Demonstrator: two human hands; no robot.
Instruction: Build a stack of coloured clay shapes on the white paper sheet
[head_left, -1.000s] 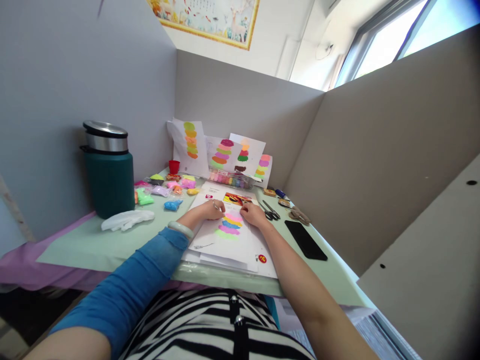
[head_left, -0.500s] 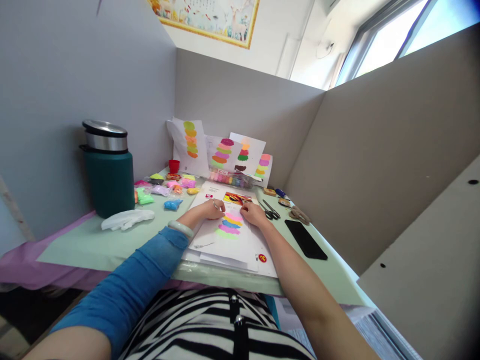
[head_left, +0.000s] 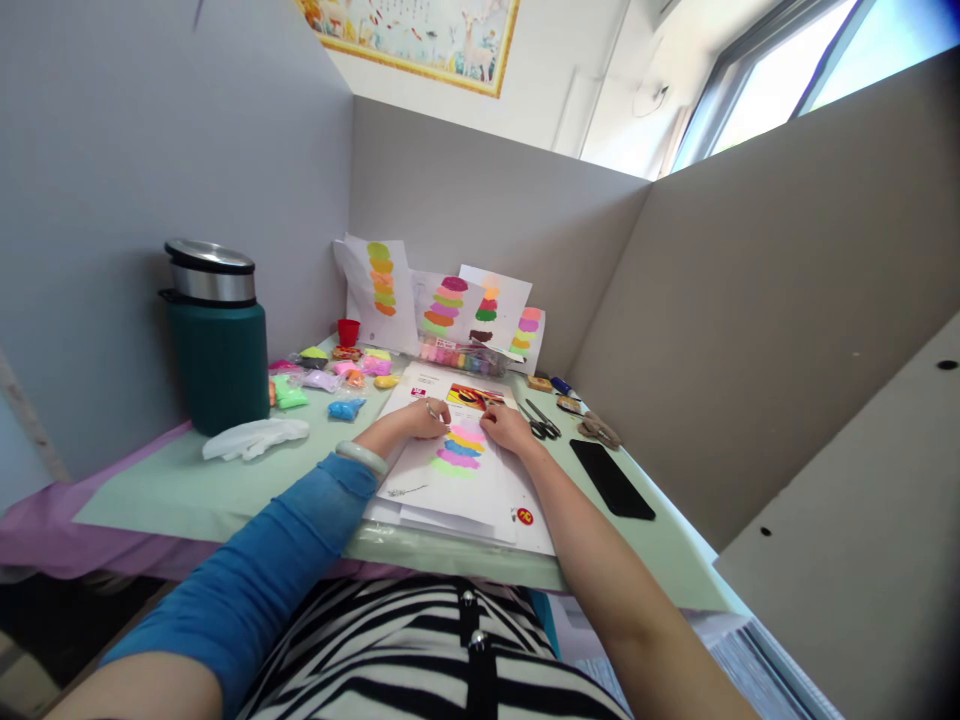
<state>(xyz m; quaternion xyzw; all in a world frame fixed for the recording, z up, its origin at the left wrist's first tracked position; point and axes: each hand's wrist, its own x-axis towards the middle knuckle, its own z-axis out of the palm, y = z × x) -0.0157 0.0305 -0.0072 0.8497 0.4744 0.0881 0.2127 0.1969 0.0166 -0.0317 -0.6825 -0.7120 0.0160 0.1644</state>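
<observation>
A white sheet of paper (head_left: 420, 478) lies before me with wavy stacked bands of coloured clay (head_left: 459, 448) in pink, yellow, blue, purple and pale green. My left hand (head_left: 429, 419) rests at the upper left of the bands, its fingers curled and closed, with a ring and a pale bangle on that arm. At the upper right of the bands is my right hand (head_left: 504, 424), also with fingers curled together. The fingertips of both hands are near the top pink band. Whatever they may pinch is too small to make out.
Left stand a green bottle (head_left: 217, 360), a white crumpled tissue (head_left: 255, 438) and several clay packets, including a blue one (head_left: 346, 409). Scissors (head_left: 541, 420) and a black phone (head_left: 611, 480) lie right. Clay pictures (head_left: 390, 295) lean against the back partition (head_left: 487, 180).
</observation>
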